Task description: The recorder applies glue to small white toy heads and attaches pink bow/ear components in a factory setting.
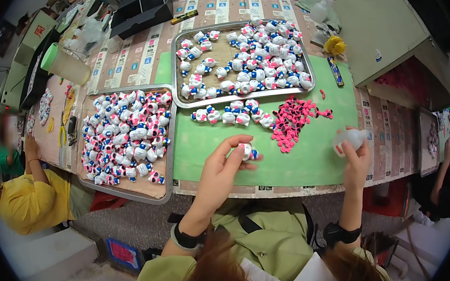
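Note:
Between the thumb and fingers of my left hand [226,164] is a small white cat figurine [246,151] with pink and blue parts. My right hand [356,156] grips a small translucent white squeeze bottle [345,141], its narrow end pointing right. Both hands are over a green mat [211,163]. Between them and a little farther off lies a heap of small pink and black pieces [292,124]. A row of similar figurines [233,114] stands on the mat beyond my left hand.
A metal tray [179,99] of figurines stands at the back, and a fuller metal tray [174,139] at the left. A grey cabinet [381,25] rises at the right. Beyond are a lidded jar [66,64] and a yellow object [334,45]. Other people sit at both sides.

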`<state>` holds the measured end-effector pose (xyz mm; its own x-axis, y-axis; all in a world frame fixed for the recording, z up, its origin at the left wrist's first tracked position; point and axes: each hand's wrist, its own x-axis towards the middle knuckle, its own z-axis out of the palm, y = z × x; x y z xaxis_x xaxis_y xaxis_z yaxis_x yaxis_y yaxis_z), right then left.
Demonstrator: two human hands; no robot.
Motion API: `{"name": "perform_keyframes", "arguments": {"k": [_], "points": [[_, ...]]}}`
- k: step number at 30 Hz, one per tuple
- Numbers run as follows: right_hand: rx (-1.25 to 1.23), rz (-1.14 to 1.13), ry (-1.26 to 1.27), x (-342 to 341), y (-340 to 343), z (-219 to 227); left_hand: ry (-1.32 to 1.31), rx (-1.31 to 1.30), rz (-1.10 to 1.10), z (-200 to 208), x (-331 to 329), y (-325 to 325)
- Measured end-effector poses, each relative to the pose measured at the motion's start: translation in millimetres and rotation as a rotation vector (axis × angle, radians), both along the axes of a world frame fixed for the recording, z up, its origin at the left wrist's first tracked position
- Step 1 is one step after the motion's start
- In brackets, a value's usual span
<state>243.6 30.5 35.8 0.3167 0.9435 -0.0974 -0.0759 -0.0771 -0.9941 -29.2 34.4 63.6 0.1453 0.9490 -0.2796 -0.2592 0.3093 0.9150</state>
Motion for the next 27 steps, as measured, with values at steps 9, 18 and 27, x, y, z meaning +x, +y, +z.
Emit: {"name": "perform_keyframes", "arguments": {"k": [9,18,27], "points": [[-0.061,0.260,0.122,-56.7,-35.8,38.3,-0.360,-0.186,-0.057,-9.0,19.1,-18.7],[0.230,0.169,0.043,-71.7,-37.9,45.3,-0.342,-0.119,-0.088,-8.6,20.8,-23.1],[0.385,0.180,-0.206,-68.7,-46.0,41.9,-0.332,-0.143,-0.076,-6.2,23.6,-25.8]]}}
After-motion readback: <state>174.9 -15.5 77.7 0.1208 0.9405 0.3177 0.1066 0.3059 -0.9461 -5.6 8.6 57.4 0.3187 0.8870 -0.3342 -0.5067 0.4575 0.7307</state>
